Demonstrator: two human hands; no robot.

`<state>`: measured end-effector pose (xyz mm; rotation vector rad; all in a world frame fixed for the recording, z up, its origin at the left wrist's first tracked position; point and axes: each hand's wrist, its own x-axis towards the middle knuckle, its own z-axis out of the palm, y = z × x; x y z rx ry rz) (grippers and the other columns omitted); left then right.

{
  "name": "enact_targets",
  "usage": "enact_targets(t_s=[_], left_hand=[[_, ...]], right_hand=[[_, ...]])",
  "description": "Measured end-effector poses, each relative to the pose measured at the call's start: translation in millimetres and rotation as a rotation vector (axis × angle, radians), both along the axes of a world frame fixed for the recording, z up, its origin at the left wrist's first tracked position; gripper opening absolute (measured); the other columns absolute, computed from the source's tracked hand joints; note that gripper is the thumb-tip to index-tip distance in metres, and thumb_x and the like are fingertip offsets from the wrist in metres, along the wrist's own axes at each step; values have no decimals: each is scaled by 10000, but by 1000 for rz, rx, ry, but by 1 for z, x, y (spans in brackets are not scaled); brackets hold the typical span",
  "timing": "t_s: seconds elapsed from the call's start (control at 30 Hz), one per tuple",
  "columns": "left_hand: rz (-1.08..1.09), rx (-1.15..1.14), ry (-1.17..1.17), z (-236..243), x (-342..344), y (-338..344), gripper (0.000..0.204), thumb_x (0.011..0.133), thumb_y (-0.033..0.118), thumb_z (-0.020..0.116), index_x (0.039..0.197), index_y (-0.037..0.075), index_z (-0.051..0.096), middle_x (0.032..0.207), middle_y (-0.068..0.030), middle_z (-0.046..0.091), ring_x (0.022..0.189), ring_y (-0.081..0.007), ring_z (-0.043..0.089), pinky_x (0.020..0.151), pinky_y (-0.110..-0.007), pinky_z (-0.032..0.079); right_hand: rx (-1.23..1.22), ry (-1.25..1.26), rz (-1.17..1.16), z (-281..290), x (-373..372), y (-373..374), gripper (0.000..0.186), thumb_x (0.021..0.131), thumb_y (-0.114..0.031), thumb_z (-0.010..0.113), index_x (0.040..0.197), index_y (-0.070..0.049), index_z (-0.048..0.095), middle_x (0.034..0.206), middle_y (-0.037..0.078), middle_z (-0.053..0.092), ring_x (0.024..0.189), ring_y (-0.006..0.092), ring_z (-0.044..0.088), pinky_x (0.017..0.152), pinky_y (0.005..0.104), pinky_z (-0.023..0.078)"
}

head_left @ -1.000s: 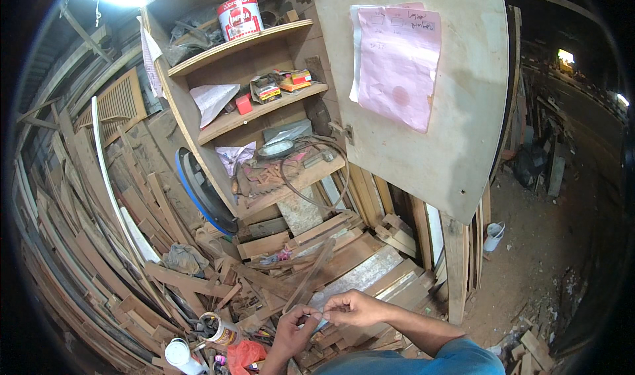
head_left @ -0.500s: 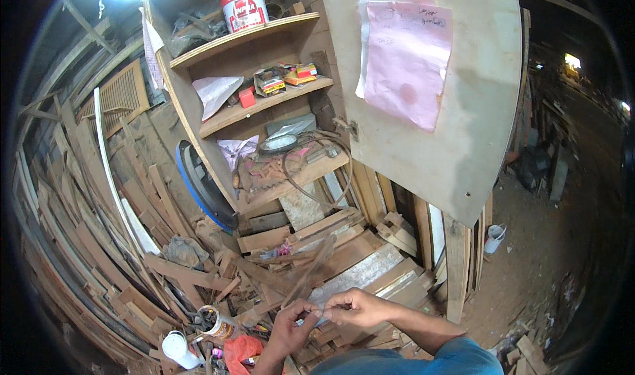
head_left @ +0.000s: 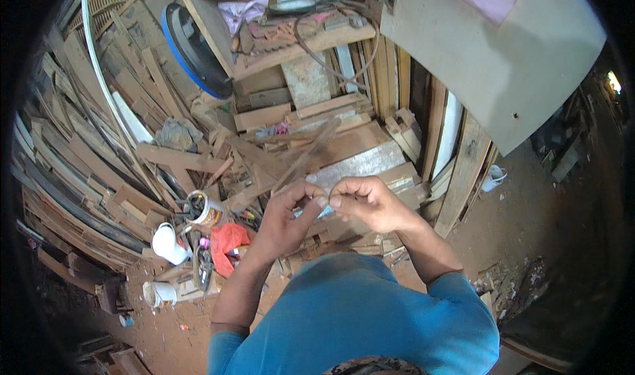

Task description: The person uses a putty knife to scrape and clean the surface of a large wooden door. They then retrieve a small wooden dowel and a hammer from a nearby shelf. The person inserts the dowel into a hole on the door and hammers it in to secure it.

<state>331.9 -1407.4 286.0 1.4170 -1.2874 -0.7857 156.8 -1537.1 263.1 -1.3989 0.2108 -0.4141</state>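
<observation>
My left hand and my right hand meet fingertip to fingertip in front of my chest. Thumb and forefinger are pinched together on each. Whatever lies between them, if anything, is too small to make out. Below and beyond the hands is a stack of wooden boards, one with a pale, worn face. Past it stands an open wooden cabinet, its lower shelf holding a looped cable, crumpled paper and dusty odds and ends.
The cabinet's pale door swings out at the right. A red plastic bag, a white container and a tub of tools stand left of my arm. Timber offcuts lean along the left. A blue-rimmed black disc leans by the cabinet.
My view has tipped downward, so the cabinet sits higher and more of my blue shirt shows. Both hands stay pinched together, their fingertips still meeting.
</observation>
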Motion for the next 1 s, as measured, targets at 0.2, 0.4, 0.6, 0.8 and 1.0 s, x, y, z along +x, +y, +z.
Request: enact_targets(t_s=[0.2,0.4,0.6,0.8,1.0], left_hand=[[-56,97,169,-5,-3,-3,135,985,119,673,1029,-7,658,952,-39,661,901,-97,601,808,-278,499],[-83,113,187,-7,-4,-5,136,1001,116,659,1066,-4,658,1007,-34,665,944,-95,623,819,-275,559],[-120,125,291,-10,-5,-8,155,1012,117,651,1095,-13,659,1026,-37,673,953,-103,638,832,-287,583],[-87,175,259,-22,-3,-19,184,1030,139,622,1128,-15,650,1034,-46,677,948,-99,641,799,-277,573],[72,173,160,22,13,-52,227,1038,142,586,1202,-14,609,1019,-71,685,836,-131,675,742,-283,560]], right_hand=[[76,19,-3,-10,-4,0,183,1037,-174,626,1013,0,678,790,-15,619,712,57,552,647,240,453],[178,-7,8,-14,-6,-1,182,1031,-180,636,1005,-7,684,790,-14,616,703,62,547,646,244,453],[298,-57,26,-30,-6,-3,179,1032,-184,632,997,-15,680,780,-8,615,693,74,545,650,248,456],[467,-109,12,-40,-6,-6,177,1053,-176,588,1014,-15,650,787,7,621,698,89,557,660,256,463],[261,-75,-229,-46,-21,-10,168,1038,-162,610,952,-24,652,797,17,650,718,102,606,673,282,496]])
